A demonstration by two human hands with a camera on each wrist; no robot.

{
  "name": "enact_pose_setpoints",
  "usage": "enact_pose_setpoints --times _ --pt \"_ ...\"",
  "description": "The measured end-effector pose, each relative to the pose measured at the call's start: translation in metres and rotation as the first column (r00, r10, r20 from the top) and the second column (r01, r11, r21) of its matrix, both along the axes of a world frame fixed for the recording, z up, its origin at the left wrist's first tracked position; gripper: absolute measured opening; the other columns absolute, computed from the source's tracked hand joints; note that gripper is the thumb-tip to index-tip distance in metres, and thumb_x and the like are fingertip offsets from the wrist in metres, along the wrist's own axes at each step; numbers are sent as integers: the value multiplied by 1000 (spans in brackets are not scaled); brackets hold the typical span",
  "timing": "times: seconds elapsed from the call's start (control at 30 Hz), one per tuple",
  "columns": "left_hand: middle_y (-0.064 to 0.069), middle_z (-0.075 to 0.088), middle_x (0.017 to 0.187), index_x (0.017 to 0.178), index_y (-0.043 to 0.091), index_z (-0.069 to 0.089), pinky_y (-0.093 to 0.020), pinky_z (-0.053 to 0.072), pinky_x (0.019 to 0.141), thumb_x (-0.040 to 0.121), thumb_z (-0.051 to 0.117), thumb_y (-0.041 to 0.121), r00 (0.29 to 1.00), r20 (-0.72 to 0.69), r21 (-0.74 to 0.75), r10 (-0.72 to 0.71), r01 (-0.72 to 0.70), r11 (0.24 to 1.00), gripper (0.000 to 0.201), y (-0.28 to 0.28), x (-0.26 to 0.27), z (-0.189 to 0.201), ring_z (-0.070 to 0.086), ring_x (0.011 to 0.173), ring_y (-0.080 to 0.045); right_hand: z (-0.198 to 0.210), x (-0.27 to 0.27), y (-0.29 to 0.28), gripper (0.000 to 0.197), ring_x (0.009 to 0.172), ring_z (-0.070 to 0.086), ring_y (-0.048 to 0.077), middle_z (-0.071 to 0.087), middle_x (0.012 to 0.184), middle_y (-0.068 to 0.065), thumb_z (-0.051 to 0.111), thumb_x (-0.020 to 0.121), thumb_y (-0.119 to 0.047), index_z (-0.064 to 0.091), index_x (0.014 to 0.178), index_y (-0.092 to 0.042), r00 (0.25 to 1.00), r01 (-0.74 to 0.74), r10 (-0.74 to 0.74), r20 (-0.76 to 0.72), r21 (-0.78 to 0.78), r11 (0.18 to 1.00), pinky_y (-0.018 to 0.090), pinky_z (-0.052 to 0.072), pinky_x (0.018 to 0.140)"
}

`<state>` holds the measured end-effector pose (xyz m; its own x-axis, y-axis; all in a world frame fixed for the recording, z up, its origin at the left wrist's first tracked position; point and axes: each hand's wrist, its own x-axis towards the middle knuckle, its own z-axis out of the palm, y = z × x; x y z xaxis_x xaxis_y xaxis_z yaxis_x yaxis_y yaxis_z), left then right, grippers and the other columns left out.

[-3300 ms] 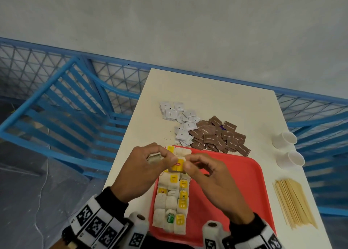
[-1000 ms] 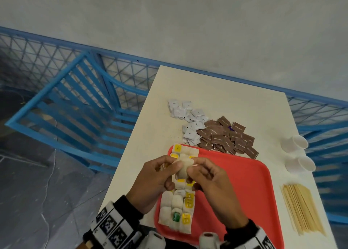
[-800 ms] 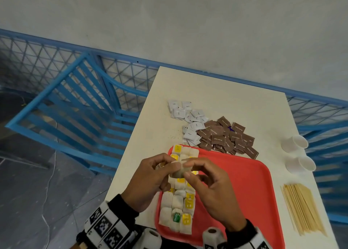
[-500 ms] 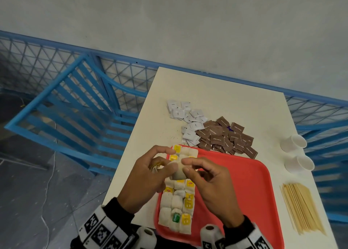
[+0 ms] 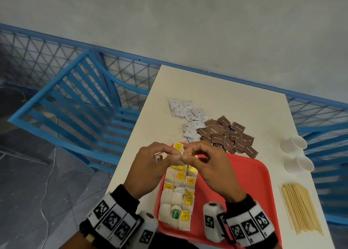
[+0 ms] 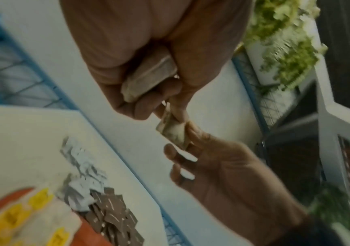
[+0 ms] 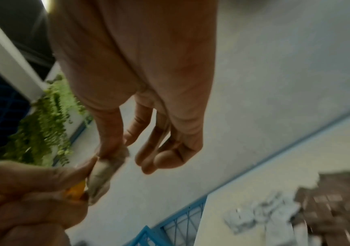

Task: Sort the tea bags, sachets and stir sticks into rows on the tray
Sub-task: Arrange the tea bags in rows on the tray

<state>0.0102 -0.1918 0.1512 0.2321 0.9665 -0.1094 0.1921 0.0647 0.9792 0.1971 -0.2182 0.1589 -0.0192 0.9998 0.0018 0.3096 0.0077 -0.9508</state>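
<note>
On the counter (image 5: 216, 90), only the left wrist view shows spare bags (image 6: 148, 76) clutched in the left hand (image 5: 148, 166); both it and the right hand (image 5: 211, 166) pinch one tea bag (image 6: 173, 133).

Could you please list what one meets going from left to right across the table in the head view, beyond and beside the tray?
White sachets → brown sachets → paper cups → stir sticks.

Both hands (image 5: 180, 164) pinch a tea bag (image 5: 177, 157) above the red tray (image 5: 244, 182).
</note>
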Motion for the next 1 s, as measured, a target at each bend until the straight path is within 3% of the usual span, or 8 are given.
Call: enact_pose_setpoints --times 0.1,0.2,0.33,0.43,0.6,0.7,0.8,1.0 --pt "-5 71 82 87 13 76 -24 40 51 88 73 17 987 156 -159 37 -12 987 5 -3 -1 -8 50 56 -10 -6 -5 0 12 71 67 13 74 81 6 74 86 -14 71 89 -3 984 -35 19 -176 -87 996 24 51 63" --pt "5 70 75 85 16 76 -18 39 51 87 74 22 1000 23 -199 -5 10 980 7 -6 -11 -28 51 56 -6 -25 -11 4 10 60 61 12 70 74 10 71 88 -9 70 89 0 971 -8 -38 -238 -188 982 20 47 55" --pt "16 73 77 79 25 74 -15 49 63 87 75 25 969 -246 -187 -33 -14 982 8 -14 -36 -59 64 69 1 -68 -6 16 8 58 58 5 69 70 2 68 89 -4 71 82 -4 999 -28 37 25 -282 959 19 48 57" --pt "12 72 73 80 19 74 -12 43 51 89 72 21 972 -233 -261 18 -80 962 10 -22 -54 -69 58 60 6 -108 -4 25 26 61 63 -1 74 82 5 50 87 12 68 76 -4 957 -107 200 209 -386 916 28 55 57" --pt "8 74 75 76 19 74 -11 42 52 87 74 20 960 -274 -284 56 -136 949 11 -32 -78 -81 60 60 4 -141 -17 35 13 57 64 1 73 80 8 57 87 9 69 85 5 906 -185 363 221 -563 805 24 55 58" --pt "6 74 74 76 17 75 -9 40 50 86 74 17 961 -261 -295 92 -171 940 10 -35 -84 -85 57 58 4 -149 -25 37 13 50 62 -2 69 67 -1 63 87 5 67 77 -2 883 -194 403 239 -596 779 24 53 56" --pt "6 73 74 76 16 75 -9 41 49 86 74 16 963 -249 -287 102 -174 942 9 -34 -83 -84 57 57 4 -156 -31 34 25 48 58 1 61 59 -10 66 84 1 61 66 -15 864 -138 381 328 -573 808 22 50 52" --pt "9 72 78 80 19 72 -17 44 56 91 69 30 963 -263 -301 65 -146 943 16 -27 -81 -79 58 59 3 -163 -36 27 14 75 48 18 55 82 1 60 80 -11 50 75 -19 794 -72 303 528 -413 908 25 33 59"
